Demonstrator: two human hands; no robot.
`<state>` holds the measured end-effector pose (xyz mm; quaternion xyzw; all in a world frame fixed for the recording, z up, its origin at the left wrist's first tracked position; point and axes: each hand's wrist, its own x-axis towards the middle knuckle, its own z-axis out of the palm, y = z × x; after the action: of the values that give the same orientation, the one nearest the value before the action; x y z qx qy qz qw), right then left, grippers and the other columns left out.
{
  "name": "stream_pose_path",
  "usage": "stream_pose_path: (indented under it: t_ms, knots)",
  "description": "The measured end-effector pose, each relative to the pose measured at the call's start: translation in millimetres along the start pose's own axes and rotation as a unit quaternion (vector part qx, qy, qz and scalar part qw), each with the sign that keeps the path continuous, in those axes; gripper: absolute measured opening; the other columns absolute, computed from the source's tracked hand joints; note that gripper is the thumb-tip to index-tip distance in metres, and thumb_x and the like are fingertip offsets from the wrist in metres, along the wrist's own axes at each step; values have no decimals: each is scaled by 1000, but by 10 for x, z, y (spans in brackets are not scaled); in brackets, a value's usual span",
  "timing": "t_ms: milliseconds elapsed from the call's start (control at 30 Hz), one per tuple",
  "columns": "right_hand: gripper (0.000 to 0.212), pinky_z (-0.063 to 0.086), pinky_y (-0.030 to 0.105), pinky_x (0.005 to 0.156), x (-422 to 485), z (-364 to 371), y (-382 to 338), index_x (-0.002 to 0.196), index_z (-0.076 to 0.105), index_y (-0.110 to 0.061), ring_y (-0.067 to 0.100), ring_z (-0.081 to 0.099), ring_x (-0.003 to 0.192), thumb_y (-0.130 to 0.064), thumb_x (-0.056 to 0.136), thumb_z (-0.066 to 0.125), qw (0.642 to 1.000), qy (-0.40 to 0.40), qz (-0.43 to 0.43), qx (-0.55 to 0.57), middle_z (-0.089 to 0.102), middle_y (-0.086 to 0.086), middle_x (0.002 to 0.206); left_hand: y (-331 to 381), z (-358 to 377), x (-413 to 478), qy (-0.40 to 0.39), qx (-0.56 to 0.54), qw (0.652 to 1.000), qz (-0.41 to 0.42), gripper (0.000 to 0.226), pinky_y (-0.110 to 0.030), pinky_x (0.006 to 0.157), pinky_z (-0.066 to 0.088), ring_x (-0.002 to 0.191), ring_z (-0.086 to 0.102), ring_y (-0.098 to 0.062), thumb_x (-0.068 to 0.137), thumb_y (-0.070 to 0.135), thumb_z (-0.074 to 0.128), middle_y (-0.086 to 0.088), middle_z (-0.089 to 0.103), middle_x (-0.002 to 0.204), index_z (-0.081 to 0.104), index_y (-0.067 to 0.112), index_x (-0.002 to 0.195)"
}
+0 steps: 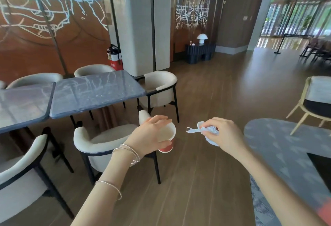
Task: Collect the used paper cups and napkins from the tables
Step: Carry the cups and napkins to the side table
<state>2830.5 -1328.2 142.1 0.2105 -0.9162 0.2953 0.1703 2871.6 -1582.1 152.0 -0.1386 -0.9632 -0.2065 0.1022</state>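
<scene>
Left hand (152,134) gripping red paper cup (168,140), right hand (222,134) clutching crumpled napkin (208,130), apparently torn

The left arm (96,207) and right arm (265,181) are bare along their whole visible length. A cluster of thin round silver metal bangles (130,151) sits at the wrist, just behind the left hand (152,136). One further thin silver metal bangle (109,183) encircles the left forearm, well apart from the cluster.
</scene>
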Motion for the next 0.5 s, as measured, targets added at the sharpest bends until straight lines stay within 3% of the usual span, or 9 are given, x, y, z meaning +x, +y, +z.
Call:
stream_pose_path:
  t_ms: [100,233,367,500]
  knots:
    - [11,33,16,44,494,176,258,75,66,-37,3,54,63,-27,81,65,1000,-3,5,-5,58,-14,70,-299,121,534,-2,-3,1000,15,66,-38,96,42,122,36,-13,76,37,70,14,36,139,41,31,135]
    - [10,32,15,44,1279,328,512,76,67,-32,5,53,59,-24,81,66,1000,8,10,-11,56,-14,68,-687,134,1359,1,2,1000,29,66,-39,99,40,123,37,-14,76,38,70,13,37,139,41,32,135]
    - [9,39,25,52,2129,345,722,78,68,-33,9,56,67,-25,82,65,999,29,22,-22,59,-13,74,-992,-3,2246,10,3,999,51,65,-41,97,41,123,37,-17,75,38,70,14,38,138,42,32,134]
    - [7,38,21,52,2806,437,988,82,69,-32,7,56,68,-26,82,65,998,56,24,-20,60,-15,75,-1242,21,2947,25,-11,997,71,67,-40,98,41,124,36,-15,74,40,71,14,38,138,41,33,134]
